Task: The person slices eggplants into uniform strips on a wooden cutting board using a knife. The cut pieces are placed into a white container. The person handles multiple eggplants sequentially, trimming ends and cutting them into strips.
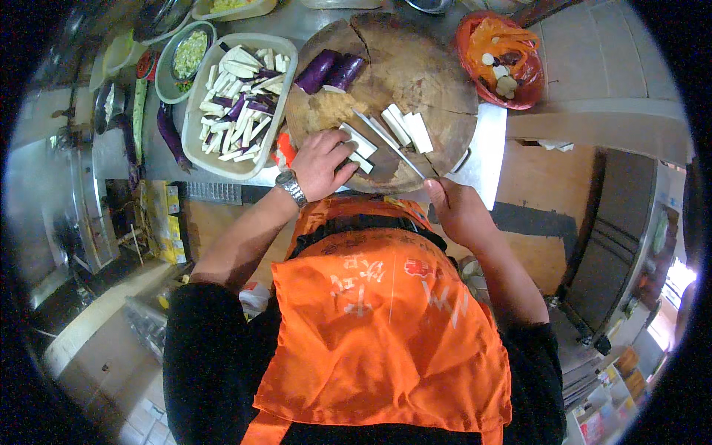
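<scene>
On a round wooden chopping block, my left hand rests its fingertips on white-fleshed eggplant pieces. My right hand grips a knife, whose blade slants up and left across the block just right of those pieces. Several cut eggplant strips lie on the blade's right side. Two purple eggplant sections sit at the block's upper left. Left of the block, a pale plastic tub holds many cut eggplant strips.
A red basket with an orange bag stands by the block's upper right. Beyond the tub are a bowl of chopped pale vegetable, a whole eggplant and a long green vegetable. The metal counter's edge runs before me.
</scene>
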Demonstrator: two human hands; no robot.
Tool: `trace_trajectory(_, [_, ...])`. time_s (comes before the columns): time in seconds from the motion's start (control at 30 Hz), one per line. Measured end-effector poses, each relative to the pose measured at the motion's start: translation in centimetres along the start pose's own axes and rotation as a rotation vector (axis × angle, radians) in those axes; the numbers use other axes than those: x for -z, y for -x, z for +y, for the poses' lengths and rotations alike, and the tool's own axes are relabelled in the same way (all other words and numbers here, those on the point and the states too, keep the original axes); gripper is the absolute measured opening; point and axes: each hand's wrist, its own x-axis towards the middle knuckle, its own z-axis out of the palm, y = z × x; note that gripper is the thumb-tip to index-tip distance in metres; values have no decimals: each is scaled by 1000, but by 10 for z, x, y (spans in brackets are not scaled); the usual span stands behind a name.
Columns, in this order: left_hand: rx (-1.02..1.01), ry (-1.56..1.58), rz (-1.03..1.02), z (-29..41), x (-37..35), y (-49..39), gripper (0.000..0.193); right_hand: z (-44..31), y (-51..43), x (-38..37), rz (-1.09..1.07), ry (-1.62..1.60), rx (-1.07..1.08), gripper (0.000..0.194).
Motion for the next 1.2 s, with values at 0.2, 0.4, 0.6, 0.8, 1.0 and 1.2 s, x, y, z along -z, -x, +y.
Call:
trace_trajectory(0.2, [29, -38, -18, -2, -2, 1, 30, -12, -10, -21, 11, 47, 116, 43])
trace_trajectory(0.4, [32, 38, -13, -7, -3, 4, 30, 12, -10, -11, -64, -218, -182, 54])
trace_trajectory(0.6, [266, -125, 321, -38, 34, -42, 21, 19, 17, -6, -80, 82, 149, 42])
trace_trajectory(0.8, [201, -372, -21, -43, 26, -110, 37, 15, 8, -13, -111, 69, 235, 53])
trace_trajectory(1.0, [429, -255, -108, -31, 39, -122, 44, 20, 6, -8, -18, -72, -35, 57])
trace_trajectory(1.2, [693, 194, 149, 9, 28, -43, 43, 19, -2, -15, 43, -139, -9, 58])
